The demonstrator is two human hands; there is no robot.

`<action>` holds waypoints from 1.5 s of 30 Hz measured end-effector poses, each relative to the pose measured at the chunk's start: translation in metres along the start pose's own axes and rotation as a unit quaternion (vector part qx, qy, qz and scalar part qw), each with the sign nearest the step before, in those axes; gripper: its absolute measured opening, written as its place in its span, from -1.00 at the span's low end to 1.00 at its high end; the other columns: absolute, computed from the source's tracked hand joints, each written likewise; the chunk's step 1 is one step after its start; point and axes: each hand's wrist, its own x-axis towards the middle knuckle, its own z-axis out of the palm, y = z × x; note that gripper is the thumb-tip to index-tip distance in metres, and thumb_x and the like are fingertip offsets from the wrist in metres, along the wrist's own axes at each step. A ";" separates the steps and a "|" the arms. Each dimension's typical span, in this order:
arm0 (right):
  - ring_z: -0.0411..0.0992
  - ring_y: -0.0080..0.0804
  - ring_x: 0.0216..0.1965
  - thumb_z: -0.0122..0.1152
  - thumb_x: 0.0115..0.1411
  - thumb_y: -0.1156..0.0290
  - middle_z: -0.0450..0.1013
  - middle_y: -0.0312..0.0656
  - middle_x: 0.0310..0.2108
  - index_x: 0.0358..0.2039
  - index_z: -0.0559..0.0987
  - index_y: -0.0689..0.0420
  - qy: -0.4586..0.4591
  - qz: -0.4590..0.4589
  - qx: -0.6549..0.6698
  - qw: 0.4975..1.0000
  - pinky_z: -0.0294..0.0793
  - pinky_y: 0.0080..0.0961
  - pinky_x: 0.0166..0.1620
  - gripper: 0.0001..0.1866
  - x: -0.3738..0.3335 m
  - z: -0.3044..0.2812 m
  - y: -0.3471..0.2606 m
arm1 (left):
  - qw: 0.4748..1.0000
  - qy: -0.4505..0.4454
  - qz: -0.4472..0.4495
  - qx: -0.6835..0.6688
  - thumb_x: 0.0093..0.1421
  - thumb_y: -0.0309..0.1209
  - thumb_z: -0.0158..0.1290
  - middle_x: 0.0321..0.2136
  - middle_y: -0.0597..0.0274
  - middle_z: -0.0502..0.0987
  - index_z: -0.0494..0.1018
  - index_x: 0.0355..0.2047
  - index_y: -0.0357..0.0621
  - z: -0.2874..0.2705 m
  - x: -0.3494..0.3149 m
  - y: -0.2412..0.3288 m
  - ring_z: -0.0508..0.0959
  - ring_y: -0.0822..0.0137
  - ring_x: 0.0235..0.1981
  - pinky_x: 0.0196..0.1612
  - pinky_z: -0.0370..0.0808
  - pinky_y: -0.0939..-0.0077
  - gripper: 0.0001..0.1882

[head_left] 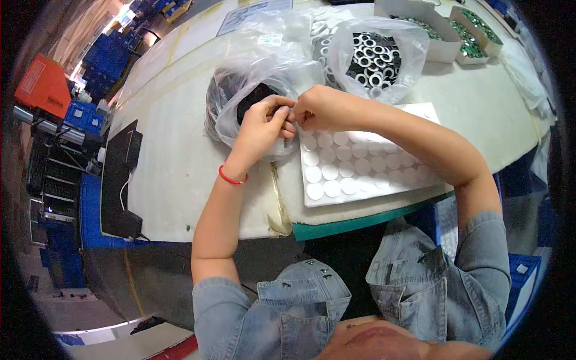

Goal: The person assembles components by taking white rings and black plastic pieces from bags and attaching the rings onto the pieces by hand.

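From here, my left hand (262, 123) and right hand (327, 110) curl close together beside the clear bag (226, 125) of black bits (248, 104), far and left of the white tray (359, 197); I can't tell if they pinch anything, so I'd stay steady.

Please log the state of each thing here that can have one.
Left hand: fingers bent, near right hand
Right hand: fingers curled; grip contents unclear
Left bag: open, dark contents showing
Right bag: open, rings inside
White tray: flat, discs in rows
Large box: open, green pieces inside
Red bracelet: worn, left wrist
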 end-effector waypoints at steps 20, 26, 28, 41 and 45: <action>0.47 -0.13 -0.41 0.23 0.01 0.55 0.46 0.00 -0.44 -0.40 0.55 0.30 0.091 0.034 0.084 0.992 0.43 -0.33 -0.32 -0.88 -0.001 0.026 0.019 | 0.997 0.057 0.035 0.031 0.32 -0.54 -0.13 -0.37 0.12 0.56 0.42 -0.09 -0.40 0.011 -0.005 -0.004 0.58 0.46 -0.37 -0.26 0.57 0.56 -0.77; 0.41 -0.38 -0.44 0.11 0.18 0.51 0.44 -0.15 -0.44 -0.28 0.43 0.27 -0.069 -0.055 0.188 0.978 0.40 -0.46 -0.32 -0.87 -0.014 0.003 0.021 | 0.998 0.038 0.031 -0.046 0.33 -0.54 -0.15 -0.30 0.12 0.56 0.29 0.07 -0.44 0.008 -0.007 -0.001 0.57 0.44 -0.27 -0.14 0.55 0.56 -0.67; 0.38 -0.49 -0.45 0.09 0.24 0.47 0.43 -0.23 -0.46 -0.26 0.41 0.24 -0.096 -0.066 0.249 0.962 0.38 -0.51 -0.35 -0.87 -0.017 -0.002 0.019 | 0.997 0.020 0.023 -0.077 0.34 -0.53 -0.16 -0.28 0.10 0.55 0.26 0.10 -0.45 0.006 -0.008 0.001 0.57 0.42 -0.25 -0.10 0.55 0.56 -0.65; 0.29 -0.70 -0.56 0.11 0.20 0.54 0.36 -0.39 -0.56 -0.36 0.38 0.20 0.192 -0.004 0.353 0.916 0.28 -0.70 -0.50 -0.92 -0.006 0.013 0.012 | 0.968 -0.042 -0.024 -0.248 0.38 -0.45 -0.22 -0.18 0.02 0.54 0.26 0.10 -0.49 0.025 -0.015 0.006 0.57 0.29 -0.07 0.03 0.50 0.56 -0.62; 0.28 -0.66 -0.59 0.11 0.15 0.59 0.33 -0.33 -0.63 -0.37 0.37 0.23 0.234 -0.034 0.244 0.940 0.29 -0.65 -0.52 -0.90 -0.008 0.009 0.010 | 0.961 -0.041 -0.034 -0.273 0.33 -0.50 -0.30 -0.48 0.23 0.45 0.22 0.11 -0.57 0.021 -0.012 -0.004 0.59 0.36 -0.18 0.06 0.47 0.57 -0.58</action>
